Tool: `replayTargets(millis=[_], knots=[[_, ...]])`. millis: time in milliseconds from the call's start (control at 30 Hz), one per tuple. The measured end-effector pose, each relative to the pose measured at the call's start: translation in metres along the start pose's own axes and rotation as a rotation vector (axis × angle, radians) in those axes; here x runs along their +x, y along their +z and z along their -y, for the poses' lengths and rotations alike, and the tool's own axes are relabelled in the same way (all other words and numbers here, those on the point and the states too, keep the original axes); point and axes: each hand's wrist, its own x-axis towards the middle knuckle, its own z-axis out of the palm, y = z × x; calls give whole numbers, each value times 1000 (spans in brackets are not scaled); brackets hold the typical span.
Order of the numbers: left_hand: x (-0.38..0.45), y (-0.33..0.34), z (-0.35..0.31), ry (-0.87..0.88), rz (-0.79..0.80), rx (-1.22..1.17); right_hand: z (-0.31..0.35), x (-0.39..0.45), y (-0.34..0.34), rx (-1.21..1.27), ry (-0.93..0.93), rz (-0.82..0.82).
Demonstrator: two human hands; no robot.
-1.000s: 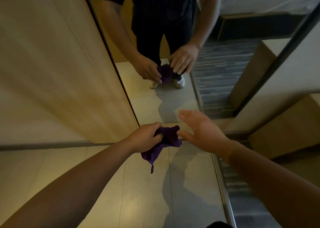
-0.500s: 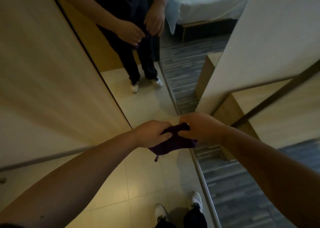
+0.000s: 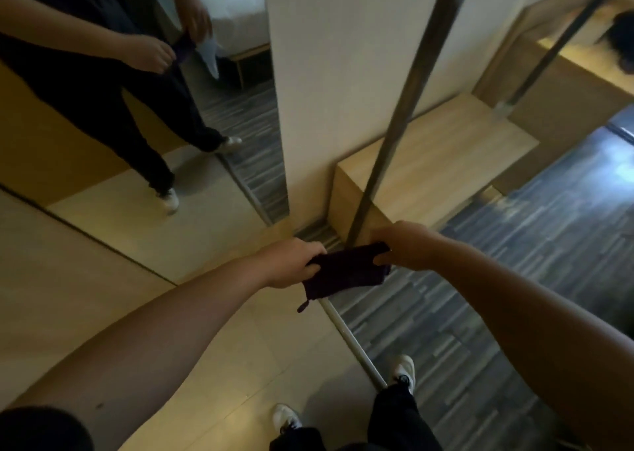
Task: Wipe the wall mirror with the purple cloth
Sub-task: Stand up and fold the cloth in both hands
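Note:
The purple cloth (image 3: 344, 274) is stretched flat between both hands in the middle of the head view, a small loop dangling from its lower left corner. My left hand (image 3: 291, 262) pinches its left edge and my right hand (image 3: 401, 244) pinches its right edge. The wall mirror (image 3: 192, 162) fills the upper left, running down to the floor. It reflects a person in dark clothes holding the cloth. The cloth is held apart from the glass, in front of the mirror's lower right corner.
A white wall column (image 3: 329, 73) borders the mirror on the right. A low wooden box bench (image 3: 442, 162) with a slanted metal pole (image 3: 404, 107) stands beyond my hands. A metal floor strip (image 3: 353, 341) divides beige tile from grey striped carpet (image 3: 514, 279). My shoes (image 3: 401, 371) show below.
My right hand, open a second ago, has closed on the cloth, and both hands have pulled it out flat. The view has swung right, shifting the mirror leftward.

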Motion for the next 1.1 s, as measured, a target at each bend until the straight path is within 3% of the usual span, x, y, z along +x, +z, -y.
replayTargets(millis=[300, 600, 800, 1100], knots=[[140, 1, -102, 143, -7, 74, -169, -11, 7, 3, 82, -29], [292, 2, -155, 48, -11, 96, -344, 33, -2, 22, -40, -4], [360, 14, -147, -24, -117, 143, -393, 83, 0, 52, -103, -33], [431, 42, -87, -130, -258, 213, -418, 181, 19, -31, -110, -153]])
